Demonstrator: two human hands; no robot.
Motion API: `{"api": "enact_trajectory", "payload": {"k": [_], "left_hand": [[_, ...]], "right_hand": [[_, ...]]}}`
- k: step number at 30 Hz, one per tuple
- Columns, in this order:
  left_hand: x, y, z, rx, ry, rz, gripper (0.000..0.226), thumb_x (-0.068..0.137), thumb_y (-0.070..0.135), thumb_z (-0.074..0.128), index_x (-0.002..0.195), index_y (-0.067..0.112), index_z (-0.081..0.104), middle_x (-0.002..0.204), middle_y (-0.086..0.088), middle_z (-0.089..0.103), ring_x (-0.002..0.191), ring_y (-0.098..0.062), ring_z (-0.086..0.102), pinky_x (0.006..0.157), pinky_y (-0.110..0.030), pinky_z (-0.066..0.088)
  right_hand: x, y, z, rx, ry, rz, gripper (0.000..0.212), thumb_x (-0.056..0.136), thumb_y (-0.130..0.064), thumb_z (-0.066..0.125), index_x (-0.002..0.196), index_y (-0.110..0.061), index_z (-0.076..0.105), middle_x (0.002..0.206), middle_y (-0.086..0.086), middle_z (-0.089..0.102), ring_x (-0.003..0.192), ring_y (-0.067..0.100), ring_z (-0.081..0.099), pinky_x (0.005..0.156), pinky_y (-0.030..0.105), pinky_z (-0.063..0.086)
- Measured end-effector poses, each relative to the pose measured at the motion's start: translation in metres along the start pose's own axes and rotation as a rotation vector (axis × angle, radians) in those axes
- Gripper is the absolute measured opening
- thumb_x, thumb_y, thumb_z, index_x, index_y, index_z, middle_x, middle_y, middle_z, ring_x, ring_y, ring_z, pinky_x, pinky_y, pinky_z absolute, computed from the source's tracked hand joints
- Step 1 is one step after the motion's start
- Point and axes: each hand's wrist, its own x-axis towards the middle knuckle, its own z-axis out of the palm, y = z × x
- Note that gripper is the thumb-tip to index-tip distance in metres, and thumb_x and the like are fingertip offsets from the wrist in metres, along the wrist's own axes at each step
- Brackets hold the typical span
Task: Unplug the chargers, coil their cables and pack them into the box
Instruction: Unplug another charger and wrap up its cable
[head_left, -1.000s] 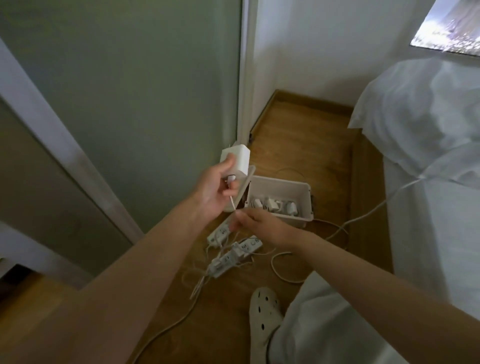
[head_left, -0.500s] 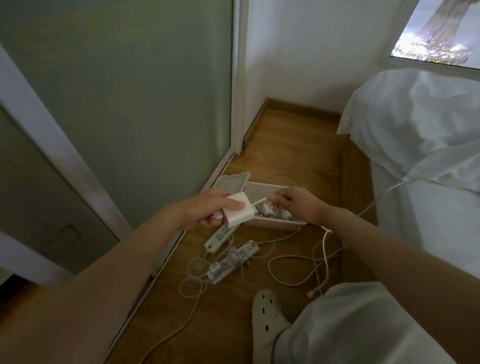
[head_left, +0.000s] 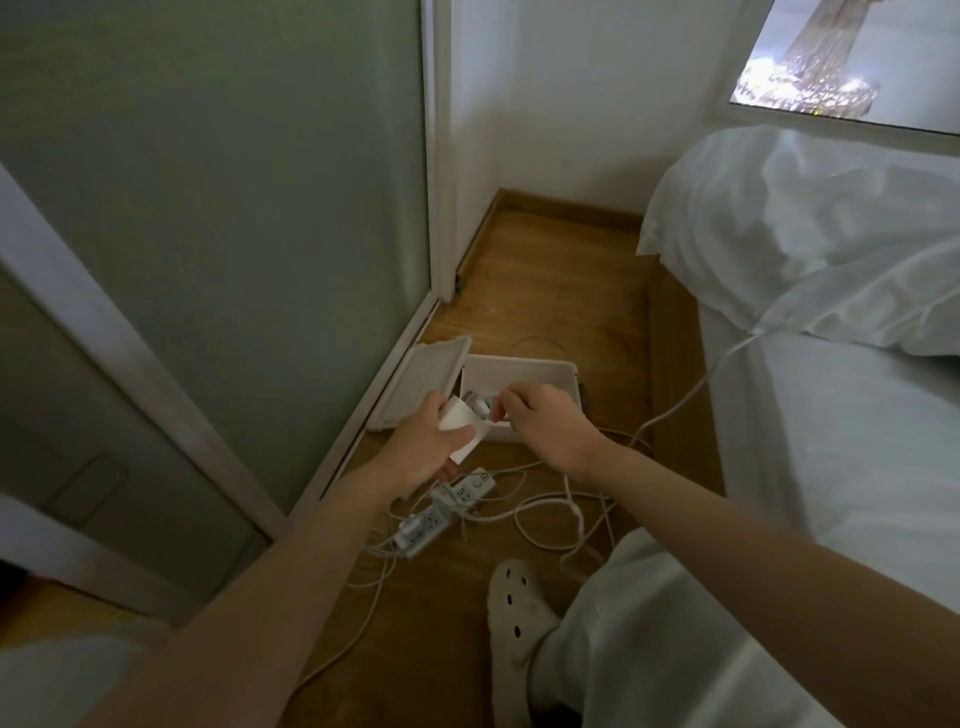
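On my screen I see a wooden floor (head_left: 561, 270) in a narrow corner. At the left stands a frosted glass door (head_left: 234, 208), beside it a white wall (head_left: 571, 93). At the right is a bed (head_left: 831, 441) with a white pillow (head_left: 810, 228). A pale clog (head_left: 511, 603) rests on the floor.

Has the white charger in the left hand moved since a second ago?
Yes. Judged against the box, the charger has come down from beside the raised lid to the box's near-left corner, gripped by the left hand.
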Motion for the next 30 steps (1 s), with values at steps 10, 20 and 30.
{"api": "enact_trajectory", "payload": {"k": [10,20,30], "left_hand": [[0.0,-0.009,0.015,0.014,-0.065,0.063,0.017,0.094,0.022,0.056,0.108,0.02,0.046,0.091,0.001,0.057,0.075,-0.01,0.055,0.053,-0.015,0.043],[0.028,0.0,0.065,-0.479,-0.031,-0.212,0.044,0.1,0.03,0.041,0.133,0.001,0.04,0.106,-0.02,0.059,0.081,-0.029,0.062,0.073,-0.044,0.057],[0.04,0.054,0.085,-1.284,-0.17,-0.325,0.027,0.099,0.016,0.039,0.119,-0.001,0.046,0.098,-0.022,0.052,0.077,-0.03,0.056,0.059,-0.039,0.052]], "right_hand": [[-0.012,0.015,0.004,0.221,0.217,0.129,0.031,0.1,-0.018,0.032,0.087,-0.014,0.059,0.07,-0.011,0.049,0.063,0.003,0.043,0.054,0.017,0.033],[-0.041,0.041,0.027,0.171,0.063,0.157,0.029,0.101,-0.02,0.032,0.091,-0.009,0.058,0.072,-0.005,0.053,0.058,0.005,0.046,0.048,0.012,0.034],[-0.047,0.063,0.019,0.04,-0.056,0.109,0.024,0.101,-0.018,0.036,0.09,-0.01,0.056,0.075,-0.004,0.05,0.067,0.008,0.045,0.057,0.008,0.035]]}}
